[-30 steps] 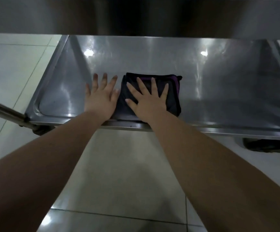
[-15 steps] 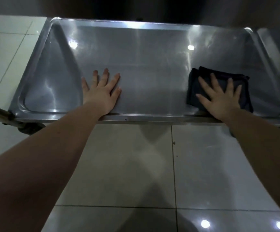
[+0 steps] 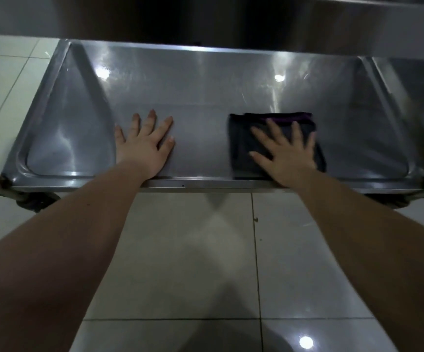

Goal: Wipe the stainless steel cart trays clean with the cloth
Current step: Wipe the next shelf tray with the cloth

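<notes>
1. The cloth (image 3: 241,146) is dark, folded into a thick pad with a purple edge. It lies on the right half of the lower tray (image 3: 206,97), close to the near rim.
2. The right hand (image 3: 289,158) lies flat on the cloth with fingers spread and straight, pressing rather than gripping. The left hand (image 3: 142,148) rests flat on bare steel left of centre, well apart from the cloth and holding nothing.
3. The cloth looks soft, light and limp. Pushed from one corner it would likely bunch or unfold, so a flat palm over its middle seems the best hold. The steel looks smooth and slick, so the cloth should glide easily.
4. A raised rim runs all round the tray, with sloped end walls and rounded corners. Those probably need fingertip pressure through the cloth.
5. Open steel lies behind the cloth and between the hands. The upper tray (image 3: 231,16) overhangs the far side, so reaching the back may be cramped.
</notes>
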